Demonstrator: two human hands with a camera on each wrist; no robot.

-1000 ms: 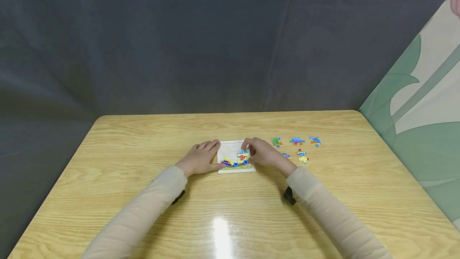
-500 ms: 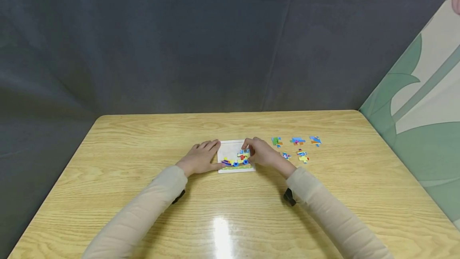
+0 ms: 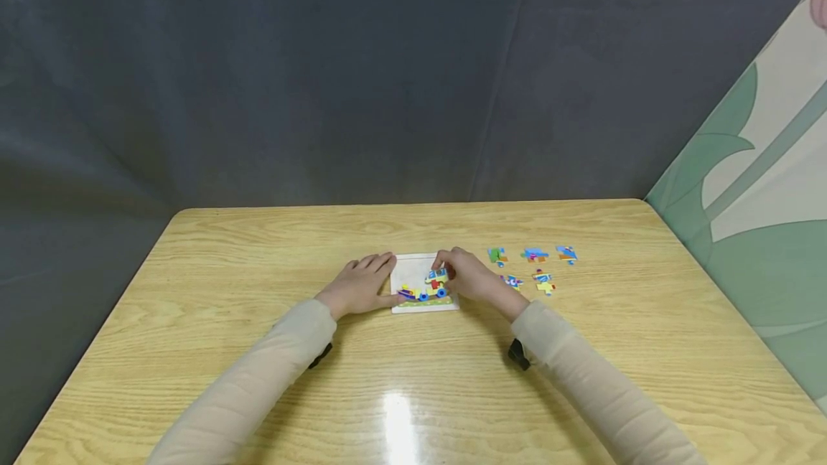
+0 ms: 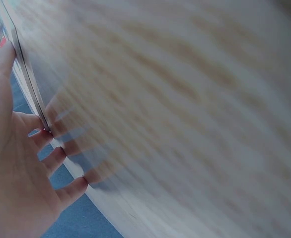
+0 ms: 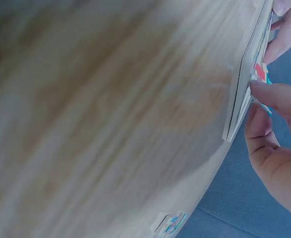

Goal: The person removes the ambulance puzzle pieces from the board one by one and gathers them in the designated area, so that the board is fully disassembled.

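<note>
A white puzzle board (image 3: 408, 264) lies on the table, its lower part filled with pieces showing a yellow vehicle with blue wheels. The left hand (image 3: 364, 284) rests at the board's left edge, fingers spread and thumb over the lower left corner; the left wrist view has the same hand (image 4: 26, 153) with fingertips on the table. The right hand (image 3: 473, 277) pinches a vehicle piece (image 3: 436, 278) at the board's right side. In the right wrist view thumb and finger of that hand (image 5: 279, 129) hold the piece (image 5: 260, 74), tilted above the board (image 5: 238, 94).
Several loose puzzle pieces lie to the right of the board, among them a green one (image 3: 497, 256), a blue one (image 3: 566, 254) and a yellow one (image 3: 545, 284). A dark curtain (image 3: 336, 77) stands behind the wooden table (image 3: 258, 235).
The right hand has shifted slightly to the left with the piece, whose position over the board has moved a little left. The left hand has stayed in place.
</note>
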